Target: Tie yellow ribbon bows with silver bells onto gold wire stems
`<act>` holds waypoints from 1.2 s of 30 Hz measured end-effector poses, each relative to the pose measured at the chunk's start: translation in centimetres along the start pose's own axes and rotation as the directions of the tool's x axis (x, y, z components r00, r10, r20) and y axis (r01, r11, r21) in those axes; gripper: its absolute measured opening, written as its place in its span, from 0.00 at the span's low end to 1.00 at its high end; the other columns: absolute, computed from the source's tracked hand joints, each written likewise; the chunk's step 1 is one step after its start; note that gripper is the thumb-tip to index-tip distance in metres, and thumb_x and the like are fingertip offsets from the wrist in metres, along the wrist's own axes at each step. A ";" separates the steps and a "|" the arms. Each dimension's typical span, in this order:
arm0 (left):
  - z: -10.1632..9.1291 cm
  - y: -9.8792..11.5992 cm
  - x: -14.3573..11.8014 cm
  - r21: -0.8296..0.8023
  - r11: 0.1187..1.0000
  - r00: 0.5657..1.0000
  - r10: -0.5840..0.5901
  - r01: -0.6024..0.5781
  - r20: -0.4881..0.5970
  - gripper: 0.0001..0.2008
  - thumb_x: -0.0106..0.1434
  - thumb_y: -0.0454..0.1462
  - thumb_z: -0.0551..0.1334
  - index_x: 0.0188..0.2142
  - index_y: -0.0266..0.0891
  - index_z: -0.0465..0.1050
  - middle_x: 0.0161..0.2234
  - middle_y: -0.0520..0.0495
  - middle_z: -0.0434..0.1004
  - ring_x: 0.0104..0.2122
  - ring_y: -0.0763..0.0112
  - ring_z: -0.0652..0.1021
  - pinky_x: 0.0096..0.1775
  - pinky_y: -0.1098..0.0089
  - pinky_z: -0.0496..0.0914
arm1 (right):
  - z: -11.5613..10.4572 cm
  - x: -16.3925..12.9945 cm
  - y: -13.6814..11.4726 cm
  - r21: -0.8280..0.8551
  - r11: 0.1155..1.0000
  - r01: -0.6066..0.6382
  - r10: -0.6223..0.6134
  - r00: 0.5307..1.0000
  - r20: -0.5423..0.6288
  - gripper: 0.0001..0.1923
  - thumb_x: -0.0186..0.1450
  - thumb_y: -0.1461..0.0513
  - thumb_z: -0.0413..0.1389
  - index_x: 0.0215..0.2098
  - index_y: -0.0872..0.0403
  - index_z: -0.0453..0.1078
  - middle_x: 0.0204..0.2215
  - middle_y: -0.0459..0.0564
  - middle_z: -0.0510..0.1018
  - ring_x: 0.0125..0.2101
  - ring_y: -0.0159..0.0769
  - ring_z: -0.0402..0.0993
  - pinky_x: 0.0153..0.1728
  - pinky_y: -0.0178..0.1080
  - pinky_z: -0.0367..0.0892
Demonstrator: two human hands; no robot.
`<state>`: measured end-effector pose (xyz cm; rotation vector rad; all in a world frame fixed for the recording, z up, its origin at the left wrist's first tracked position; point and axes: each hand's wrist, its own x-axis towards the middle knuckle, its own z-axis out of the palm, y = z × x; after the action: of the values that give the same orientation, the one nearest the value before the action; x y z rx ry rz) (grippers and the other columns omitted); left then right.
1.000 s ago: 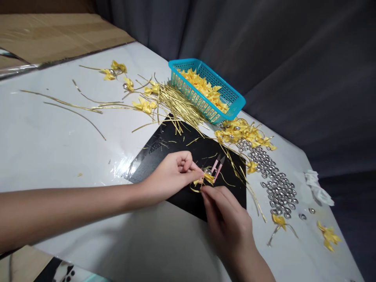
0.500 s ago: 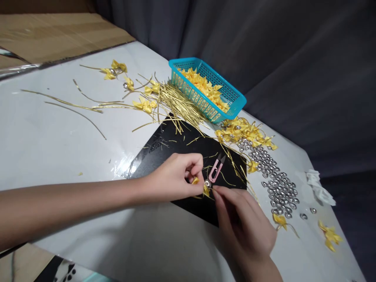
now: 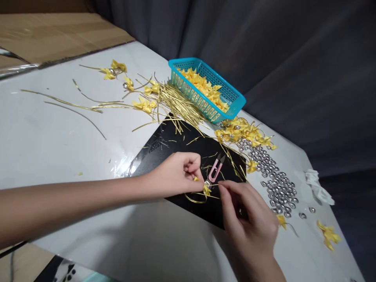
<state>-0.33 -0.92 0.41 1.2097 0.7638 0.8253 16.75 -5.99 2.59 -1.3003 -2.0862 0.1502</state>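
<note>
Above the black mat (image 3: 152, 160), my left hand (image 3: 182, 174) pinches a yellow ribbon bow (image 3: 207, 190), part of it hidden behind the fingers. A round silver bead (image 3: 207, 183) sits against the bow. Thumb and forefinger of my right hand (image 3: 249, 219) are closed on the end of a thin gold cord (image 3: 215, 185) that runs to the bead. A loop of the gold cord hangs below my left fingers. Just beyond the bead, a pair of pink thread snips (image 3: 216, 169) lies on the mat, blades pointing away.
A teal basket (image 3: 208, 111) holds many yellow bows at the back. Beside it lies a heap of cut gold cords (image 3: 179, 103). Finished-looking bows with beads (image 3: 246, 131) and a spread of silver beads (image 3: 280, 192) lie to the right. White crumpled pieces (image 3: 319, 186) are near the right edge.
My right hand has moved slightly right, away from the left, drawing the cord out from the bead. A cord loop now shows below my left hand, which has barely shifted.
</note>
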 end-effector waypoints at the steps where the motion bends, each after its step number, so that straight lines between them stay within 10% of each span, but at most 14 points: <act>1: -0.1 0.0 0.1 -0.032 0.999 1.000 -0.011 0.010 -0.021 0.18 0.47 0.26 0.60 0.21 0.40 0.47 0.21 0.57 0.69 0.19 0.85 0.59 0.22 0.80 0.55 | 0.0 0.0 -0.1 -0.008 1.000 0.008 -0.008 1.000 -0.012 0.07 0.63 0.72 0.52 0.36 0.57 0.69 0.27 0.47 0.70 0.25 0.27 0.66 0.26 0.29 0.63; 11: 0.2 0.1 -0.3 0.107 0.994 0.990 0.010 -0.025 0.143 0.15 0.48 0.26 0.58 0.20 0.39 0.49 0.22 0.55 0.68 0.23 0.80 0.66 0.25 0.77 0.59 | -0.2 -0.3 -0.4 0.055 0.990 0.131 -0.132 0.991 0.026 0.10 0.61 0.73 0.53 0.38 0.56 0.68 0.30 0.48 0.73 0.28 0.27 0.69 0.29 0.29 0.65; 15: 0.2 0.4 -0.5 0.109 0.994 0.970 -0.017 -0.010 0.241 0.15 0.49 0.27 0.58 0.20 0.40 0.50 0.22 0.55 0.69 0.23 0.78 0.68 0.26 0.76 0.61 | -0.1 -0.1 -0.2 0.135 0.990 -0.029 0.015 0.995 0.101 0.06 0.63 0.71 0.53 0.36 0.56 0.69 0.27 0.46 0.70 0.23 0.25 0.65 0.23 0.28 0.62; 19: 0.0 0.4 -0.2 0.045 0.999 0.981 -0.034 0.026 0.189 0.16 0.48 0.27 0.59 0.20 0.39 0.49 0.22 0.55 0.69 0.22 0.80 0.67 0.25 0.77 0.60 | 0.0 0.2 0.1 0.163 0.975 -0.152 0.126 0.979 0.159 0.05 0.64 0.68 0.52 0.35 0.57 0.69 0.23 0.45 0.66 0.20 0.25 0.61 0.18 0.28 0.57; 36: -0.2 0.0 0.6 -0.190 0.979 0.997 -0.080 0.075 -0.019 0.19 0.45 0.23 0.60 0.19 0.38 0.48 0.21 0.55 0.72 0.19 0.85 0.67 0.23 0.81 0.59 | 0.0 -0.3 -0.3 0.076 0.996 0.044 -0.051 0.994 0.098 0.09 0.63 0.72 0.50 0.38 0.55 0.67 0.28 0.48 0.71 0.26 0.29 0.68 0.26 0.30 0.65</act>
<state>-0.23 -0.35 0.29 0.9957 0.7322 0.8314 16.60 -6.35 2.54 -1.2209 -2.1723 0.2734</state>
